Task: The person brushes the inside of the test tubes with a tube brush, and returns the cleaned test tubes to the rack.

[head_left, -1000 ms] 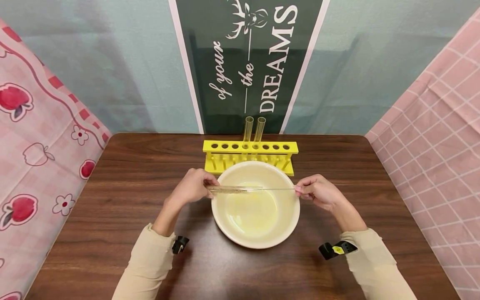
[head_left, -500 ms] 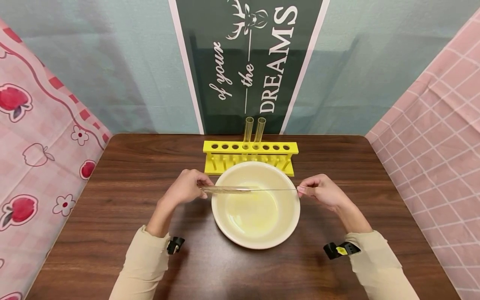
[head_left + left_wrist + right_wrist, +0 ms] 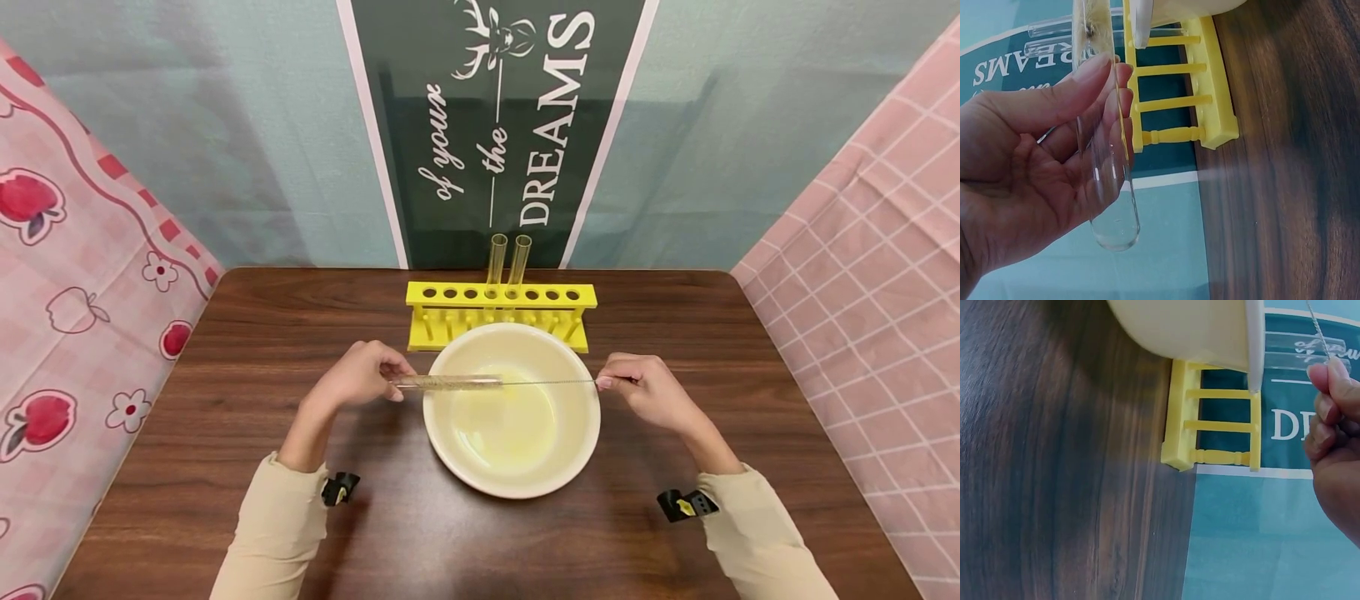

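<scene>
My left hand (image 3: 362,375) grips a clear test tube (image 3: 1113,212) near its rounded end, thumb on one side and fingers on the other. The tube lies level over a cream bowl (image 3: 510,487), its mouth to the right. Inside it sit the pale bristles of a test tube brush (image 3: 1094,34). The brush's thin twisted wire handle (image 3: 547,382) runs out of the mouth to my right hand (image 3: 645,387), which pinches its end between thumb and forefinger just beyond the bowl's right rim. Shallow, yellowish-looking liquid (image 3: 506,433) shows in the bowl.
Behind the bowl stands a yellow test tube rack (image 3: 442,296) with two empty-looking test tubes (image 3: 517,262) upright in its middle holes. All rests on a dark wood-grain table (image 3: 495,550). Hanging cloths (image 3: 285,167) border the table at the back and sides.
My left hand has drawn the test tube leftward, so its mouth is farther from my right hand and more wire shows. My right hand has shifted slightly right.
</scene>
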`<act>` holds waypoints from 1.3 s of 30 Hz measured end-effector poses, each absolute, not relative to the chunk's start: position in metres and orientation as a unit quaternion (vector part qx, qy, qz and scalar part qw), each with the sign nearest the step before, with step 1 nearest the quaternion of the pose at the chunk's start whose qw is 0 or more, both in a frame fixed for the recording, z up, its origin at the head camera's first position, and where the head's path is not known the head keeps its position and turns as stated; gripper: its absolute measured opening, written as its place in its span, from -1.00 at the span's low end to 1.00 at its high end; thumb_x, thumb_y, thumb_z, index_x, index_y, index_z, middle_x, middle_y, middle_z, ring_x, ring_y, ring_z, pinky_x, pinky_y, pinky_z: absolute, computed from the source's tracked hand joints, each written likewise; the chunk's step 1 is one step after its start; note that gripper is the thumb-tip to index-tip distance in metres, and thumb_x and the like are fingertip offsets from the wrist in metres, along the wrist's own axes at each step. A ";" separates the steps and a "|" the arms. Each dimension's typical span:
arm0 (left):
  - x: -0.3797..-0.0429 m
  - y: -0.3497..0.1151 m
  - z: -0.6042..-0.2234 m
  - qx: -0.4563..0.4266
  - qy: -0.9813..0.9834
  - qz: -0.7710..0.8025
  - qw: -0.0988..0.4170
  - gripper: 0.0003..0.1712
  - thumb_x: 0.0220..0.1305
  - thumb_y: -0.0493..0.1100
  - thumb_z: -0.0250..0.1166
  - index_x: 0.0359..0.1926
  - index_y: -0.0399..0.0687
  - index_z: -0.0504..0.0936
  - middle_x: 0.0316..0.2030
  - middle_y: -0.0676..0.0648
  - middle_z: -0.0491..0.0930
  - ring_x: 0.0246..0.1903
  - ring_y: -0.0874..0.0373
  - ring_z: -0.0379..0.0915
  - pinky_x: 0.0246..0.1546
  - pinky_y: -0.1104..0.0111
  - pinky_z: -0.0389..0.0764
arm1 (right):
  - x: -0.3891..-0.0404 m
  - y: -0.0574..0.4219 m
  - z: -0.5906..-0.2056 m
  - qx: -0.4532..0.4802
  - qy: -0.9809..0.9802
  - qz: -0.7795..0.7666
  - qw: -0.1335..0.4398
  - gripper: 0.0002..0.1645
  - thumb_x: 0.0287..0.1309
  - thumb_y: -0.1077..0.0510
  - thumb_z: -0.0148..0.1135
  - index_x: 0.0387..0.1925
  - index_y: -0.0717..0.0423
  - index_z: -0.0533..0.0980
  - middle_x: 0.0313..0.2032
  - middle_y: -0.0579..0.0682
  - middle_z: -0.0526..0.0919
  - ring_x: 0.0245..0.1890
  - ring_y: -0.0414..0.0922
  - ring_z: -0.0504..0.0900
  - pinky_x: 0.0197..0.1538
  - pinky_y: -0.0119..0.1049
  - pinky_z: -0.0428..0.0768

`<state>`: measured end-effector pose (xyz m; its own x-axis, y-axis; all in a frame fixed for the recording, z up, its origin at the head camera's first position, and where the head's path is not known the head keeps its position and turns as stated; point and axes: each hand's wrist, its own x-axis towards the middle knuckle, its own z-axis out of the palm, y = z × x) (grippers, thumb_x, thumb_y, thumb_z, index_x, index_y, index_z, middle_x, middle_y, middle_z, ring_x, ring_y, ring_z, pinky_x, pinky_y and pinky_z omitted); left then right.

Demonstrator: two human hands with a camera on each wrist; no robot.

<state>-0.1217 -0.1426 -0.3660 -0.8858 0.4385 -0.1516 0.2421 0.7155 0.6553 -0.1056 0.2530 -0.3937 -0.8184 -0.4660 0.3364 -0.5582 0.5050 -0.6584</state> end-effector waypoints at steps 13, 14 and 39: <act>-0.122 -0.151 -0.367 0.185 0.904 0.345 0.171 -0.76 -0.21 -0.44 0.43 -0.39 -0.22 0.69 -0.48 -0.02 0.63 -0.46 0.20 0.48 -0.42 0.37 0.51 | -0.107 0.257 -0.399 0.363 -0.847 0.356 0.158 -0.58 -0.24 0.61 0.24 -0.60 0.01 0.52 -0.57 -0.16 0.47 -0.52 -0.27 0.37 -0.44 -0.51 0.33; -0.122 -0.152 -0.367 0.186 0.904 0.344 0.171 -0.76 -0.21 -0.44 0.43 -0.39 -0.22 0.69 -0.48 -0.03 0.63 -0.46 0.20 0.48 -0.42 0.37 0.51 | -0.108 0.258 -0.400 0.361 -0.849 0.354 0.155 -0.58 -0.24 0.61 0.24 -0.60 0.01 0.52 -0.56 -0.18 0.47 -0.52 -0.27 0.37 -0.44 -0.51 0.34; -0.119 -0.174 -0.366 0.180 0.906 0.344 0.167 -0.75 -0.21 -0.45 0.43 -0.37 -0.26 0.68 -0.45 -0.09 0.63 -0.46 0.20 0.47 -0.41 0.35 0.50 | -0.098 0.276 -0.384 0.273 -0.881 0.385 0.024 -0.72 -0.08 0.56 0.19 -0.56 0.14 0.56 -0.58 -0.17 0.48 -0.61 -0.24 0.36 -0.55 -0.39 0.37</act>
